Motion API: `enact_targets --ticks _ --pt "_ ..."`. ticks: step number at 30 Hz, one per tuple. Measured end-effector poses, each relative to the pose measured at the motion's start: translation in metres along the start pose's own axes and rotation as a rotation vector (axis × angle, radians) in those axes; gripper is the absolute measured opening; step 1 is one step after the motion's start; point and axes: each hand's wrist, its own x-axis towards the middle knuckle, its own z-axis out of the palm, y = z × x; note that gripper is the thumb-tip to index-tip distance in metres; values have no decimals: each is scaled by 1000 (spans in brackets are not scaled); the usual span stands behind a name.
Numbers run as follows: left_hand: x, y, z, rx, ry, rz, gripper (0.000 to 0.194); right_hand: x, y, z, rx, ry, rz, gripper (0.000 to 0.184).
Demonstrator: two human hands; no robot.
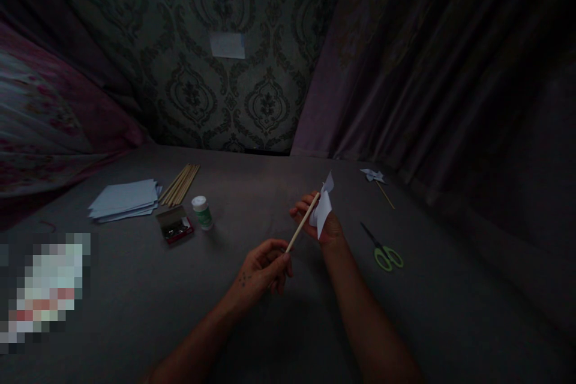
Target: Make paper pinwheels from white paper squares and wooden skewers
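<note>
Between the finger and thumb of my left hand (265, 267) is the lower end of a wooden stick (302, 223). A white paper pinwheel (322, 209) sits at the stick's upper end, tilted up and to the right. Behind the paper blades is my right hand (332, 229), its fingers stretched out past the stick and apart. The blades hide its palm and part of the fingers, so whether it touches the paper I cannot tell. To the right of my right forearm lie scissors (381, 251) with green handles.
A finished-looking pinwheel (373, 176) on a stick lies at the back right. At the left are a stack of white paper (126, 199), a bundle of wooden sticks (180, 185), a small open box (174, 227) of metal bits and a white bottle (202, 212) with a green label.
</note>
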Motion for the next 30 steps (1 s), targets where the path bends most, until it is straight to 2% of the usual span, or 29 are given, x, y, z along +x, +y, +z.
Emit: enact_targets --ticks 9,22,30 --pt "0 -3 -2 7 -13 4 39 -1 0 3 6 13 6 26" --pt "-1 -1 -1 82 23 18 35 -3 0 -1 -18 10 -8 23" --pt "-2 4 1 63 22 4 39 -1 0 1 -54 98 -31 24"
